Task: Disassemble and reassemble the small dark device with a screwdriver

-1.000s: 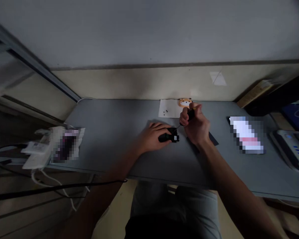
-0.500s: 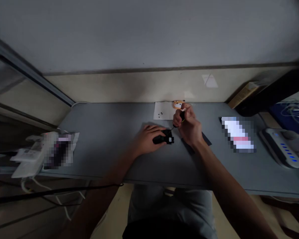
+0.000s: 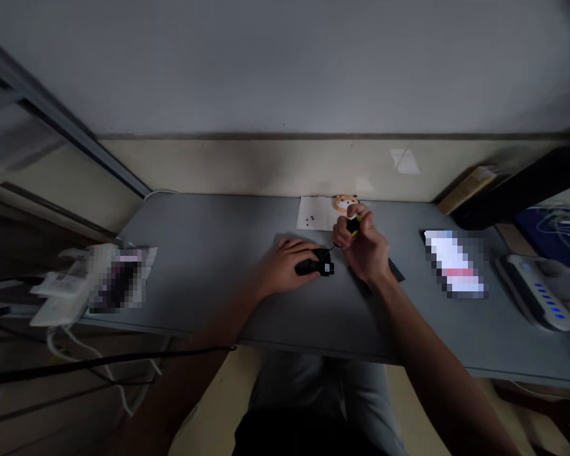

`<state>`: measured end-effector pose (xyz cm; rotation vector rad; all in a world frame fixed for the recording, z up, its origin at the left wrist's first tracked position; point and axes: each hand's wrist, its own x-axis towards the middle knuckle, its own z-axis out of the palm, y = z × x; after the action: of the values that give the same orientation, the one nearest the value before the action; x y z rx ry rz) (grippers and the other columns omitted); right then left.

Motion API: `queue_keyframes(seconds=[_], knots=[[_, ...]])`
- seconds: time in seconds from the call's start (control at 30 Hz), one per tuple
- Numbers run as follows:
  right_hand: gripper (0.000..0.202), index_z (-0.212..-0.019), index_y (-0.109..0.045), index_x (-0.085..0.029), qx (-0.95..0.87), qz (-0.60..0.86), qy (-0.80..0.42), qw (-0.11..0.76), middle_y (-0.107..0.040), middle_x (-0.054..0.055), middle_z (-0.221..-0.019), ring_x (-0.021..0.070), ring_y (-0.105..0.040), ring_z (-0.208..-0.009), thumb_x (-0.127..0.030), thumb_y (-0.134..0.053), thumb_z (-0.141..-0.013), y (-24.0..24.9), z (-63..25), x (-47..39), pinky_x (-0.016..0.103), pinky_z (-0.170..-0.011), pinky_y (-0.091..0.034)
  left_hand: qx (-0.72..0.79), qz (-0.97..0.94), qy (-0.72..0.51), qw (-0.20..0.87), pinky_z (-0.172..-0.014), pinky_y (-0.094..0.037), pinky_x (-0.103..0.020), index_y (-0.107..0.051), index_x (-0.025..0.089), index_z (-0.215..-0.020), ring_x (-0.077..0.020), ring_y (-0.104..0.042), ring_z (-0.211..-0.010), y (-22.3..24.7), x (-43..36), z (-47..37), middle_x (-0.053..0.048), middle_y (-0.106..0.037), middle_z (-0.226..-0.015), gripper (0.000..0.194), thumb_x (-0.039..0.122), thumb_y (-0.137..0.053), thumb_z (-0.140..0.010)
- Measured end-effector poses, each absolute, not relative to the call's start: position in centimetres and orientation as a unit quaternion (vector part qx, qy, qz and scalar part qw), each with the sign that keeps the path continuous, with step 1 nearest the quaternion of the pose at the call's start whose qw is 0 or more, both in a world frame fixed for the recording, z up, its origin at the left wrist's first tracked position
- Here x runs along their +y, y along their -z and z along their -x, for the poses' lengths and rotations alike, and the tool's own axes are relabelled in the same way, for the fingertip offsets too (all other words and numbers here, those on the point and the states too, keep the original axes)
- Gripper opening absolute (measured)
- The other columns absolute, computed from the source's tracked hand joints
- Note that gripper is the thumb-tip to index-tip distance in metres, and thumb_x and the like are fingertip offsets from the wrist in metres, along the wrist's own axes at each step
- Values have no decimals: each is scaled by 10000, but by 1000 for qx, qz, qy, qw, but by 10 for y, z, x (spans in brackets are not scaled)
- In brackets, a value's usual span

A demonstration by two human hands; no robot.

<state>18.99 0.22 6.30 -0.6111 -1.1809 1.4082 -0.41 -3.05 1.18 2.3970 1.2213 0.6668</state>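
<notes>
A small black device [image 3: 321, 263] with a white label lies on the grey desk; what kind it is I cannot make out. My left hand [image 3: 291, 268] is closed round its left part, pressing it to the desk. In my right hand [image 3: 363, 247] is a screwdriver [image 3: 353, 226] with a black and yellow handle, its thin shaft slanting down to the device's upper side. Just behind lies a white sheet of paper [image 3: 312, 208] bearing several tiny dark pieces. An orange and white animal-face item [image 3: 346, 202] sits at the paper's right, partly behind my right fingers.
Right of my hand lies a lit phone [image 3: 456, 263], blurred out. Farther right stands a grey device with blue lights [image 3: 546, 294]. A power strip [image 3: 52, 304] with cables and a pixelated item [image 3: 118, 282] occupy the left end. The wall [image 3: 247, 166] borders the desk's back.
The view has shifted slightly. My right fingers have changed position on the screwdriver handle, showing more of its yellow. My left hand still holds the black device in place.
</notes>
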Motion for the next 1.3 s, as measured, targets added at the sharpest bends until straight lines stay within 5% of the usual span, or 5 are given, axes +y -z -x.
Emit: queue_keyframes(seconds=[0.23,0.63,0.83,1.0,1.3], knots=[[460,-847,-482,-281,-507,260,-593,569,-499,-17,-712,166,-491,-642,-701,-670,-854,-59,-195,8,330,-618,-461,432,-853,-230,179,-1118,-423,-484,-740,264,-1027,-276,-636,-1272,-14,-31,5,-48,-725,-1360,143,365,-745,-926],[425,-830,-510,-274,-487,191,-633,571,-396,-56,-599,131,-345,-547,-648,-706,-880,-63,-187,-3,281,-544,-358,427,-858,-237,160,-1132,-428,-485,-735,265,-1061,-267,-637,-1269,-12,-33,5,-37,-724,-1361,152,336,-744,-927],[432,-818,-518,-263,-467,221,-629,582,-553,-13,-708,154,-506,-633,-626,-750,-848,-61,-190,3,317,-612,-448,433,-858,-232,152,-1134,-434,-481,-742,275,-1072,-272,-629,-1280,-11,-33,4,-40,-716,-1373,156,363,-724,-945],[415,-837,-547,-263,-441,217,-639,592,-444,-31,-649,141,-419,-577,-658,-605,-947,-62,-187,1,298,-572,-425,450,-852,-218,155,-1150,-415,-493,-740,279,-1127,-286,-611,-1311,-10,-33,4,-46,-710,-1383,203,370,-717,-946],[416,-844,-569,-258,-469,225,-600,608,-576,-16,-759,135,-521,-648,-612,-787,-833,-51,-186,6,295,-610,-435,442,-857,-223,146,-1124,-430,-489,-738,273,-1110,-283,-627,-1283,-9,-32,4,-55,-715,-1377,198,381,-724,-945]])
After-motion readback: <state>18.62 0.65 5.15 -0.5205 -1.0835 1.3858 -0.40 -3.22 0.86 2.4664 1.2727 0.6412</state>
